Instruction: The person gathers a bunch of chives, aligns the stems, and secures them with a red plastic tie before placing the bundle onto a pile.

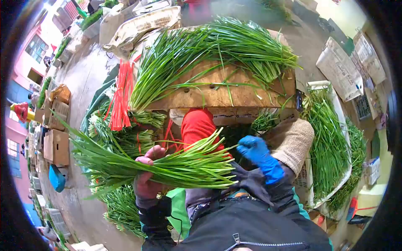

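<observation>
My left hand (150, 173) is closed around the middle of a loose bunch of garlic chives (188, 169), held above my lap. The leaf tips fan out to the left and the pale stem ends point right. My right hand (256, 152), in a blue glove, is just right of those stem ends. Its fingers are pinched together, and a single thin stalk runs from the bunch to the fingertips. In front of me, a large pile of chives (209, 48) lies across a wooden board (201, 90).
Red ties (121, 98) hang at the board's left corner. Tied chive bundles (125, 205) lie on the floor at left. A white crate (344, 144) full of chives (326, 142) stands at right. Further off are a cardboard box (56, 147) and a pale crate (146, 27).
</observation>
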`<state>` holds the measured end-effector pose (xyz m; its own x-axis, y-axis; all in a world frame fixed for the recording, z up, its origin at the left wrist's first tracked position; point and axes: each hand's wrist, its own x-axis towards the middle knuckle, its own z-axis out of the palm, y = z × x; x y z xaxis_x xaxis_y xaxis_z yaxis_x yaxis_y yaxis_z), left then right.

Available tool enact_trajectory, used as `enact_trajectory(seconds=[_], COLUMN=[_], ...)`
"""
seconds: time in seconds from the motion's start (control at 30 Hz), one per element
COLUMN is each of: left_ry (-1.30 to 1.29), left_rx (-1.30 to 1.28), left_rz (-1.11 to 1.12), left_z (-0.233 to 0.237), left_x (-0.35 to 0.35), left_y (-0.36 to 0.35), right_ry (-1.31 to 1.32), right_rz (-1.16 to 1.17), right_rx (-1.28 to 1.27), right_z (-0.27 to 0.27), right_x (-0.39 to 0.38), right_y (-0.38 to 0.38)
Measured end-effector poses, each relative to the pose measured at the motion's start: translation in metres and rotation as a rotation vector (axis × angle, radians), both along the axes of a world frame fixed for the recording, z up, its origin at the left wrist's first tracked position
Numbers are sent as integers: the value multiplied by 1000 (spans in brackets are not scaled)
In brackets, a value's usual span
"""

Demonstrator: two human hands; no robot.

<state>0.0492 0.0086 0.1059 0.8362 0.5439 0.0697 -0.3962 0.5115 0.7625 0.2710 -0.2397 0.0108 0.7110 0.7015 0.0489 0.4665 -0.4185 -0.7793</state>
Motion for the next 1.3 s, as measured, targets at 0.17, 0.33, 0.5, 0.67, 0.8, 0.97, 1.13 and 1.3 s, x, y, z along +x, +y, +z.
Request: enact_trajectory(seconds=[0.17,0.33,0.5,0.67,0.8,0.97,1.13,1.3], left_ry=[3,34,5,11,-71,50,146,-10], left_rx=[-56,-152,-114,-9,51,43,-55,-108], left_rz=[53,97,84,35,-36,-60,-238,-385], left_z=[-20,-25,-8,6,24,66,101,132], left_x=[-18,-20,-13,-2,15,72,143,194], left_y=[16,22,16,11,0,-20,-53,-89], right_ry=[-238,-74,-213,-179,198,-36,-317,-148], right_rz=[-263,-349,-333,-319,-324,-62,238,12], right_rx=[-92,-327,-352,-99,146,248,410,523], right_z=[8,24,80,105,129,125,149,139], right_x=[79,95,81,87,78,57,8,33], right_y=[-88,-117,-103,-116,-113,-49,49,47])
